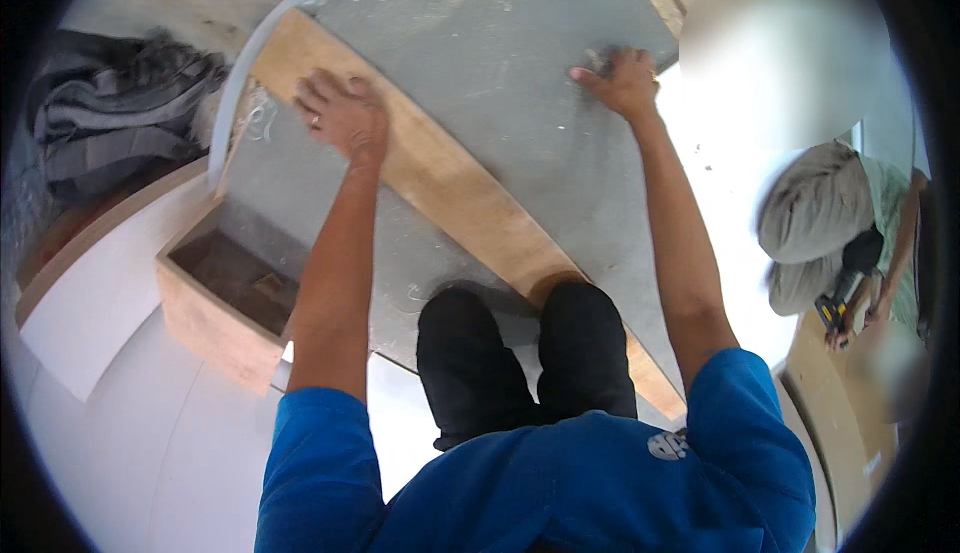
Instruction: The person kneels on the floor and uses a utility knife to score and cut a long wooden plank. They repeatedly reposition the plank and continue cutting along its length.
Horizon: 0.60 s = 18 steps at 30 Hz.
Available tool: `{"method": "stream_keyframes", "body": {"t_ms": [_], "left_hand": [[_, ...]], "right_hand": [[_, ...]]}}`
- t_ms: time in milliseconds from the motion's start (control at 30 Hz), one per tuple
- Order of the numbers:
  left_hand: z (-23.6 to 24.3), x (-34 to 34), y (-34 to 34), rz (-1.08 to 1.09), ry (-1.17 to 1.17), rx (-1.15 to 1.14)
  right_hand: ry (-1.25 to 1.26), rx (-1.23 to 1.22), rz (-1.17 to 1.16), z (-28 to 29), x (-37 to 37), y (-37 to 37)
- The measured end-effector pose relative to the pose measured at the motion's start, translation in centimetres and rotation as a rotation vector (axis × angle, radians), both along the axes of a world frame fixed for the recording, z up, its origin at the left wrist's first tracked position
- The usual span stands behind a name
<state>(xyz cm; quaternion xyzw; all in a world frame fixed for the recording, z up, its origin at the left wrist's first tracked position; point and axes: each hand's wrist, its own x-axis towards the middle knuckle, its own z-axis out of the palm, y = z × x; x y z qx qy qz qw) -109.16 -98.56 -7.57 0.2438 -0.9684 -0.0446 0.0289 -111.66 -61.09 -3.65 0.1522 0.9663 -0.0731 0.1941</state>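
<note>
I kneel in black trousers on a large grey board (500,43). A long bare wooden strip (450,188) crosses it diagonally from upper left to lower right and runs under my knees. My left hand (340,113) lies flat on the strip's upper end, fingers spread, holding nothing. My right hand (622,81) reaches farther out onto the grey board, its fingers curled over a small grey pad (600,59) pressed against the surface. What the pad is made of cannot be made out.
A curved white strip (240,83) edges the board's upper left. An open wooden box (215,328) stands at my left, with white panels (110,313) beside it. A striped cloth (120,103) is piled far left. Another person (830,223) crouches at right with a yellow-black tool (830,310).
</note>
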Motion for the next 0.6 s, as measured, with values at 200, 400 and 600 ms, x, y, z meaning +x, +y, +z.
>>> {"method": "stream_keyframes", "body": {"t_ms": [200,400,600], "left_hand": [[1.2,-0.5,0.1,0.055,-0.017,0.052],[1.1,-0.4,-0.3,0.062,0.024,0.052],[0.8,-0.7,0.1,-0.022,0.005,0.021]], "right_hand": [[-0.155,-0.382,-0.111,2.8,-1.3,1.9],[-0.09,-0.604,-0.084,7.7,-0.3,0.3],[-0.251,-0.507,-0.046,4.4,2.0,5.6]]}}
